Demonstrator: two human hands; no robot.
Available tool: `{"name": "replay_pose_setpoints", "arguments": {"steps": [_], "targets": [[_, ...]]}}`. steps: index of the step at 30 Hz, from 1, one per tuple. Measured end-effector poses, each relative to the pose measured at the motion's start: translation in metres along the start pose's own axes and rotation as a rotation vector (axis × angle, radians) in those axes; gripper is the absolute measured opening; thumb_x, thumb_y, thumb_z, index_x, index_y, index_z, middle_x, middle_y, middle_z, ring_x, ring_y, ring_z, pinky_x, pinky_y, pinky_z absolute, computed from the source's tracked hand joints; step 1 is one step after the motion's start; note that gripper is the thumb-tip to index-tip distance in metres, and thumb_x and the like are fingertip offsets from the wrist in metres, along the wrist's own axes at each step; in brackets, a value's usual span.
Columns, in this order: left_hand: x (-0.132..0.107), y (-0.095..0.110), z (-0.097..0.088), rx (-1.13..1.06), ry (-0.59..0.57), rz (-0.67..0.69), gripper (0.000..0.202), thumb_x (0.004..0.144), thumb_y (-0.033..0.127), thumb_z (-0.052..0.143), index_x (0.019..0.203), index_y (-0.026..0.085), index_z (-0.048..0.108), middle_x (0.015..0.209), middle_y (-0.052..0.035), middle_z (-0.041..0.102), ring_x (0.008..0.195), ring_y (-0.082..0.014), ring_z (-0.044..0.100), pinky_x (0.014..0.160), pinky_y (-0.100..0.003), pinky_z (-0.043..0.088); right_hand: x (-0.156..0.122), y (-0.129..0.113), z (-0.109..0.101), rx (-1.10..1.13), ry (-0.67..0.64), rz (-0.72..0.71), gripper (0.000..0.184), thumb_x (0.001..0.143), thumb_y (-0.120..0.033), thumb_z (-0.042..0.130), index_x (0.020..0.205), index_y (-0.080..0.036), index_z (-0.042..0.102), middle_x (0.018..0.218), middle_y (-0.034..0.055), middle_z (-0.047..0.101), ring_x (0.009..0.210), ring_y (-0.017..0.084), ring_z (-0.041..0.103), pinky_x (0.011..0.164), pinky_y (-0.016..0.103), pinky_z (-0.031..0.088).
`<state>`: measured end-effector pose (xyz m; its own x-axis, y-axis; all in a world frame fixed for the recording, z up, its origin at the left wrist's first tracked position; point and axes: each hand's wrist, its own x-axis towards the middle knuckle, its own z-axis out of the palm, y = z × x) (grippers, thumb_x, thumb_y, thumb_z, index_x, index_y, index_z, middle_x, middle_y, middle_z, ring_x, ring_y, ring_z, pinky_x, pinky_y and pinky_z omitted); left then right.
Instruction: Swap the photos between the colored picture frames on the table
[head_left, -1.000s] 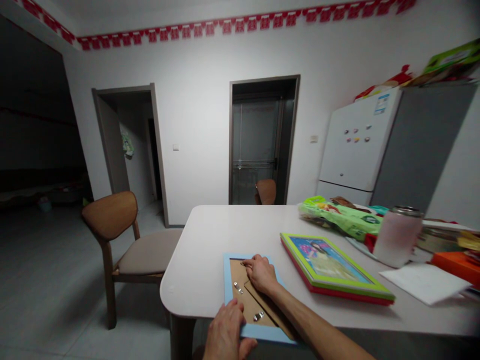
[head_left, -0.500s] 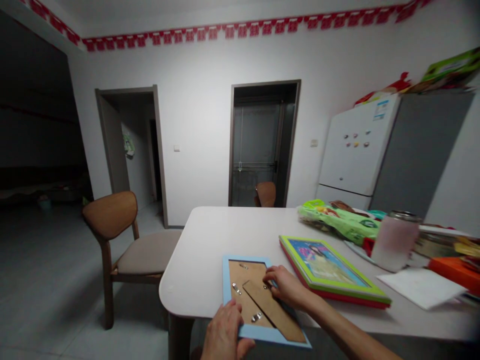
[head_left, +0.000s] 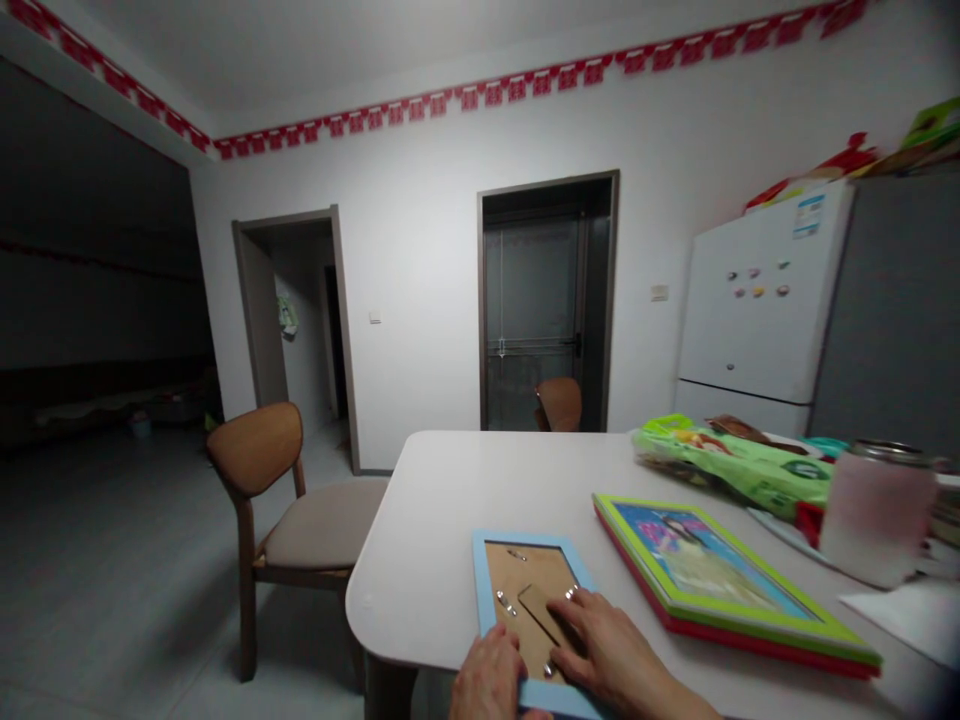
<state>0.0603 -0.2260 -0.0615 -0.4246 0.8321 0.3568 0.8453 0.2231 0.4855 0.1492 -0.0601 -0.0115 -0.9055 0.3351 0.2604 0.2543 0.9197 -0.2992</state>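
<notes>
A light-blue photo frame [head_left: 482, 575] lies face down at the table's near edge, showing its brown backboard [head_left: 517, 572]. Small metal clips [head_left: 506, 602] sit around the board, and a hinged stand leg [head_left: 541, 617] lies flat on it. My left hand [head_left: 491, 675] grips the frame's near left corner, fingers on top and the thumb low at the edge. Over the stand leg rests my right hand [head_left: 615, 650], its thumb by the near clip and its fingertips by the right-side clip, spread apart. It covers much of the board's right half.
To the right lies a green picture frame [head_left: 739, 575] stacked on a red one [head_left: 675, 620]. Beyond are a green plastic bag [head_left: 735, 470], a pinkish jar [head_left: 874, 515] and white paper [head_left: 911, 610]. A wooden chair [head_left: 259, 450] stands left of the white table [head_left: 420, 560].
The view has swung left and up, so things sit further right and lower. My right hand has shifted from the right-side clip toward the near end, its thumb now by the near clip.
</notes>
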Motion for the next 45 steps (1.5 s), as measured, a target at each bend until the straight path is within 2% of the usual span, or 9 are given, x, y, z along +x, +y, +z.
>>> {"name": "replay_pose_setpoints", "arguments": {"steps": [4,7,11,14,17,22,30,39,45], "targets": [[0.003,0.010,-0.005,-0.120,-0.015,-0.048,0.045,0.057,0.023,0.061,0.100,0.014,0.052,0.125,-0.0118,0.041,0.116,-0.0252,0.036,0.095,-0.034,0.033,0.008,-0.002,-0.011,0.071,0.019,0.033,0.037,0.062,-0.023,0.045,0.095,-0.017,0.060,0.090,0.0089,0.061,0.083,0.019,0.055,0.073,0.025,0.038],[0.011,0.023,-0.018,-0.277,0.057,-0.161,0.049,0.061,0.019,0.055,0.108,0.010,0.045,0.129,-0.0154,0.033,0.117,-0.0236,0.034,0.095,-0.032,0.032,0.015,-0.009,-0.031,0.043,0.051,0.037,0.031,0.061,-0.023,0.045,0.086,-0.017,0.062,0.084,0.0090,0.062,0.079,0.020,0.055,0.070,0.025,0.038],[0.030,0.032,-0.040,-0.618,0.304,-0.288,0.036,0.067,0.016,0.046,0.102,0.014,0.046,0.105,-0.0079,0.056,0.100,-0.0181,0.050,0.087,-0.027,0.037,0.020,-0.034,-0.049,0.054,0.102,-0.005,0.030,0.062,-0.025,0.045,0.085,-0.018,0.063,0.083,0.0085,0.060,0.078,0.019,0.054,0.071,0.027,0.039],[0.039,0.021,-0.054,-0.860,0.442,-0.348,0.026,0.064,0.016,0.046,0.090,0.015,0.051,0.091,-0.0038,0.060,0.085,-0.0160,0.056,0.075,-0.022,0.042,0.020,-0.052,-0.049,0.150,0.110,-0.087,0.033,0.064,-0.030,0.047,0.092,-0.018,0.061,0.089,0.0083,0.059,0.084,0.019,0.053,0.076,0.027,0.039],[0.036,-0.002,-0.063,-0.907,0.466,-0.424,0.025,0.061,0.018,0.047,0.086,0.015,0.050,0.082,-0.0032,0.061,0.072,-0.0155,0.058,0.064,-0.023,0.044,0.019,-0.051,-0.040,0.239,0.078,-0.098,0.038,0.069,-0.037,0.044,0.099,-0.018,0.059,0.096,0.0085,0.059,0.085,0.019,0.054,0.077,0.028,0.039],[0.018,-0.040,-0.070,-0.870,0.447,-0.528,0.027,0.060,0.022,0.047,0.086,0.016,0.047,0.070,-0.0005,0.059,0.057,-0.0134,0.056,0.054,-0.023,0.043,0.011,-0.010,-0.021,0.189,0.077,0.018,0.038,0.072,-0.035,0.040,0.098,-0.015,0.060,0.098,0.0109,0.060,0.086,0.021,0.055,0.078,0.031,0.039],[-0.005,-0.078,-0.093,-0.513,0.362,-0.602,0.028,0.062,0.015,0.046,0.089,0.014,0.048,0.087,-0.0038,0.060,0.078,-0.0158,0.057,0.067,-0.022,0.042,-0.008,0.021,-0.007,-0.070,0.088,0.116,0.035,0.070,-0.036,0.043,0.094,-0.019,0.062,0.103,0.0105,0.057,0.093,0.024,0.050,0.082,0.032,0.034],[-0.012,-0.077,-0.108,0.002,0.235,-0.630,0.033,0.066,0.019,0.049,0.099,0.018,0.047,0.099,-0.0067,0.057,0.092,-0.0215,0.053,0.077,-0.029,0.037,-0.028,0.043,-0.026,0.006,-0.008,0.375,0.054,0.073,-0.041,0.036,0.118,-0.011,0.042,0.097,0.0153,0.061,0.089,0.025,0.056,0.075,0.031,0.038],[-0.009,-0.042,-0.092,0.093,0.223,-0.445,0.040,0.067,0.017,0.046,0.106,0.016,0.046,0.114,-0.0068,0.049,0.110,-0.0187,0.039,0.094,-0.029,0.027,-0.020,0.046,-0.022,0.198,0.041,0.384,0.051,0.070,-0.024,0.037,0.118,-0.007,0.040,0.069,0.0061,0.064,0.063,0.018,0.059,0.061,0.024,0.039]]}}
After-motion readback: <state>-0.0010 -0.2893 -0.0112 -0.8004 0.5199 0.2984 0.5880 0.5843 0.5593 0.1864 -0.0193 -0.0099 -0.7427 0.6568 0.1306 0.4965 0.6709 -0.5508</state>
